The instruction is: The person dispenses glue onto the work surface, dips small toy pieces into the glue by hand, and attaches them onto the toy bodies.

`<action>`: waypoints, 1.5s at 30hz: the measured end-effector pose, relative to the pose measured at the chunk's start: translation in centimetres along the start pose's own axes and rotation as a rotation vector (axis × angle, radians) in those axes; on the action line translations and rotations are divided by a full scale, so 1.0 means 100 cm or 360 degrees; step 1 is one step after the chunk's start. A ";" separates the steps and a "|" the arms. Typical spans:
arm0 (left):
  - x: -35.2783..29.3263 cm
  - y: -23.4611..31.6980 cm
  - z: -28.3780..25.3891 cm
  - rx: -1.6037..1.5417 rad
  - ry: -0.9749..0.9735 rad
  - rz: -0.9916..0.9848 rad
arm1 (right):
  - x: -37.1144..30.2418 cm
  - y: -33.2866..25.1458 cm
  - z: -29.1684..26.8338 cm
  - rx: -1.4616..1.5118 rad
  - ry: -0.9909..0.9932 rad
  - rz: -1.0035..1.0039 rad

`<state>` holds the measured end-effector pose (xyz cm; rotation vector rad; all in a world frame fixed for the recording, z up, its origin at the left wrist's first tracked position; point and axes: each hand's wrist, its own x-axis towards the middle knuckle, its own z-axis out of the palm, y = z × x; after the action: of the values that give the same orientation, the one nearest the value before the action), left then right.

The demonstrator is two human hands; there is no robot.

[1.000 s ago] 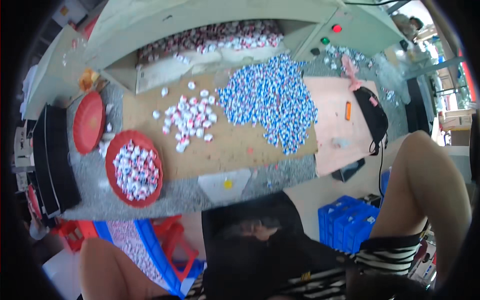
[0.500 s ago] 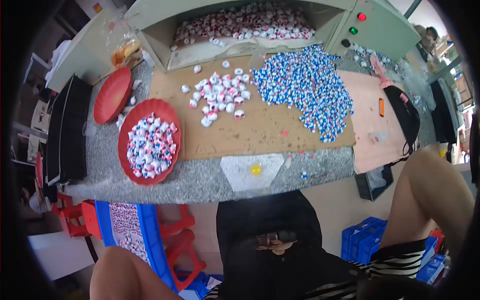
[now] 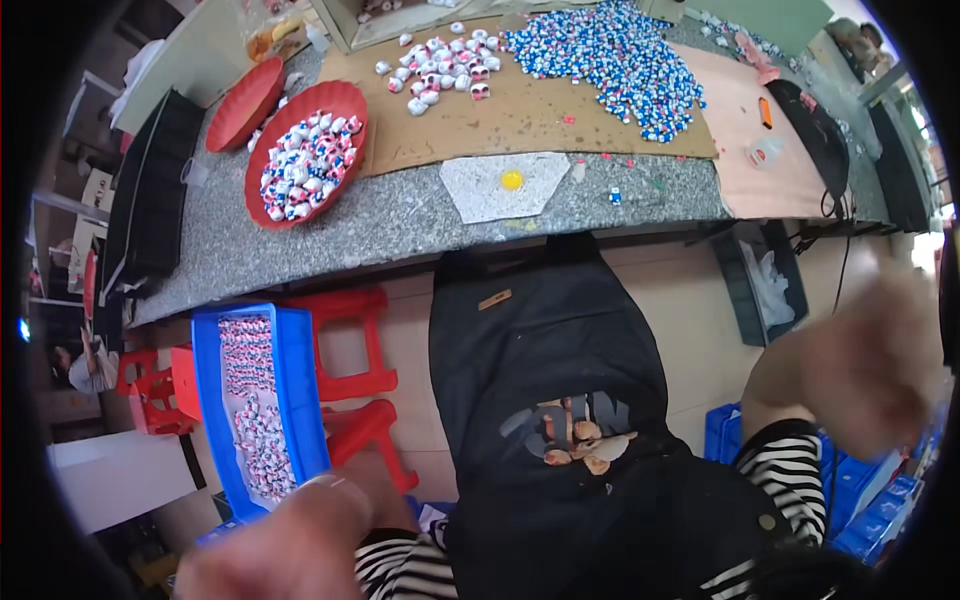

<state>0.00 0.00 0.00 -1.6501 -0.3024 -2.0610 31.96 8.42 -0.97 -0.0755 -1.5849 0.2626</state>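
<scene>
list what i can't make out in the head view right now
Left hand, head view: blur hides the fingers and any grip.
Right hand, head view: blurred likewise.
Blue crate, head view: left hand covers its near corner.
Cabinet, head view: top edge cuts off most of it.
Blue-and-white pieces, head view: too small to tell details.

Bright, glare at right; hands (image 3: 882, 360) blurred; counter (image 3: 400, 210) fisheye-bowed; corners black.

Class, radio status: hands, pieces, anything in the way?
Left bare hand, right bare hand: blurred, grip unclear. Small blue-and-white pieces heaped on tan cardboard. Possible obstacle: filled red scalloped bowl, left.
</scene>
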 end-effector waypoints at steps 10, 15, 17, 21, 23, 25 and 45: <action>-0.198 0.018 -0.023 0.0479 -0.1079 -0.1862 | -0.322 0.118 -0.016 -0.1007 -0.1671 0.2458; -0.050 0.083 -0.004 0.0044 -0.0488 -0.1074 | -0.253 0.094 -0.001 -0.0982 -0.2236 0.1712; -0.010 0.094 0.018 -0.0629 -0.0105 -0.0845 | -0.162 0.056 0.026 -0.0877 -0.1793 0.1421; 0.025 0.097 0.041 -0.0849 -0.0085 -0.0795 | -0.031 -0.061 0.022 -0.0618 -0.0521 0.0864; 0.032 0.091 0.050 -0.0859 -0.0136 -0.0794 | -0.009 -0.078 0.011 0.0636 -0.0137 0.0291; 0.034 0.076 0.062 -0.0870 -0.0193 -0.0822 | 0.013 -0.065 0.017 0.0971 -0.0087 -0.0186; 0.004 -0.018 0.014 -0.1997 -0.0267 0.0929 | 0.040 0.002 -0.027 0.1899 -0.1371 -0.0078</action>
<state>0.21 2.11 0.99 -2.1238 1.5232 -1.6355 34.43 9.83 2.95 1.1250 -1.9950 1.2788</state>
